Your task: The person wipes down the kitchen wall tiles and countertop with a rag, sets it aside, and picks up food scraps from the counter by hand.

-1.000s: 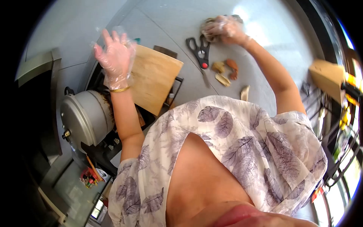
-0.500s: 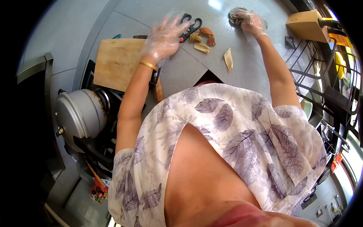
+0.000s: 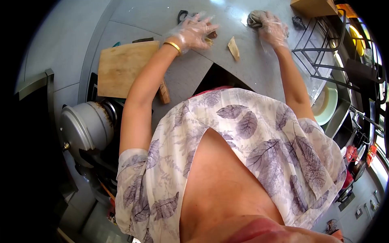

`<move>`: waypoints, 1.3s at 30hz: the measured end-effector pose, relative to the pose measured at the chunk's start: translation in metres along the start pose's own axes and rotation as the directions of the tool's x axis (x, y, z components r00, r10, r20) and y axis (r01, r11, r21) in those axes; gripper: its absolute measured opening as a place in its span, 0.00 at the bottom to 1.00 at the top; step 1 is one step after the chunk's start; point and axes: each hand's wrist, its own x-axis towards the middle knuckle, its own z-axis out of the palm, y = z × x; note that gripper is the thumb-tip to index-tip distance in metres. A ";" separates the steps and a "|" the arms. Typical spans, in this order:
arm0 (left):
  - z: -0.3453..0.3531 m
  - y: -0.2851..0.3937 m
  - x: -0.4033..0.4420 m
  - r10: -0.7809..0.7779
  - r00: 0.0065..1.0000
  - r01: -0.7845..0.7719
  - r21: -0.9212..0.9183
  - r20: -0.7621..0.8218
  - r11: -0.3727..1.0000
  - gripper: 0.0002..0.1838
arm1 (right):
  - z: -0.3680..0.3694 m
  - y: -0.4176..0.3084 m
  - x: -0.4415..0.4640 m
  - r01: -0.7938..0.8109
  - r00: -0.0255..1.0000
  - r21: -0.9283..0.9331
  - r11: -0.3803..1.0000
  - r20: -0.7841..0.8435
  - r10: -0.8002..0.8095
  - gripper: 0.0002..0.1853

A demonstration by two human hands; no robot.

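Both hands wear clear plastic gloves over the grey countertop (image 3: 178, 75). My left hand (image 3: 193, 34) is spread, palm down, over the black-handled scissors (image 3: 182, 16) and a few scraps; whether it touches them I cannot tell. A brown scrap (image 3: 212, 35) shows by its fingers, the others mostly hidden. Between the hands lies a pale, flat peel-like piece (image 3: 233, 49), apart from both. On the right, my right hand (image 3: 274, 31) is closed on a bunched grey cloth (image 3: 256, 18) pressed against the counter.
A wooden cutting board (image 3: 125, 71) lies at the left, with a silver pressure cooker (image 3: 83, 129) below it. At the right stand a black wire rack (image 3: 320, 65), a pale green basin (image 3: 330, 105) and a wooden block (image 3: 314, 7). A dark crumpled bit (image 3: 298, 22) lies beside the rack.
My left hand has moved right, now covering much of the scissors and scraps. The right hand still grips the cloth. The view has shifted, showing more of the basin.
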 end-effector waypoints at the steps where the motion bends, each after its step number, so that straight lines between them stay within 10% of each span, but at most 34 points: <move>1: -0.001 0.005 0.002 0.006 1.000 -0.007 0.059 0.016 0.998 0.40 | -0.003 -0.001 -0.005 0.053 0.991 0.030 0.998 -0.123 -0.049 0.23; 3: 0.006 0.004 0.008 0.024 0.999 -0.024 -0.003 0.046 1.000 0.38 | -0.001 0.002 -0.021 0.156 0.926 0.069 0.985 -0.357 -0.122 0.25; 6: 0.032 -0.007 0.001 0.022 0.995 -0.026 -0.043 -0.100 0.999 0.33 | 0.021 -0.008 -0.051 0.188 0.982 0.440 0.878 -0.103 -0.159 0.28; 9: 0.028 0.000 -0.022 -0.069 0.993 0.068 -0.019 -0.093 0.998 0.29 | 0.008 -0.039 -0.068 -0.163 0.947 0.550 0.819 0.319 -0.026 0.29; 17: 0.048 -0.015 -0.055 -0.164 0.969 0.139 -0.140 -0.183 0.980 0.20 | 0.063 -0.071 -0.073 -0.276 0.924 0.679 0.680 0.382 -0.006 0.24; 20: 0.028 -0.012 -0.057 -0.533 0.841 0.212 -0.855 -0.086 0.473 0.20 | 0.028 -0.089 -0.065 -0.565 0.794 0.767 0.304 0.606 -0.051 0.21; 21: 0.007 -0.007 -0.067 -0.628 0.773 0.282 -0.836 -0.093 0.471 0.21 | 0.023 -0.096 -0.063 -0.607 0.772 0.779 0.157 0.625 -0.115 0.20; 22: 0.010 -0.015 -0.074 -0.581 0.813 0.121 -0.989 0.047 0.089 0.19 | 0.018 -0.103 -0.062 -0.643 0.753 0.766 0.005 0.633 -0.179 0.19; 24: 0.017 -0.038 -0.090 -0.353 0.920 -0.127 -0.719 0.173 -0.684 0.16 | 0.000 -0.125 -0.061 -0.660 0.745 0.744 -0.100 0.632 -0.212 0.18; 31: 0.029 -0.027 -0.129 -0.346 0.931 -0.272 -0.406 0.119 -0.872 0.18 | 0.003 -0.159 -0.053 -0.606 0.789 0.734 -0.305 0.511 -0.341 0.20; 39: 0.063 -0.032 -0.162 -0.441 0.889 -0.358 -0.408 0.126 -0.840 0.22 | 0.021 -0.206 -0.060 -0.525 0.823 0.818 -0.235 0.417 -0.386 0.20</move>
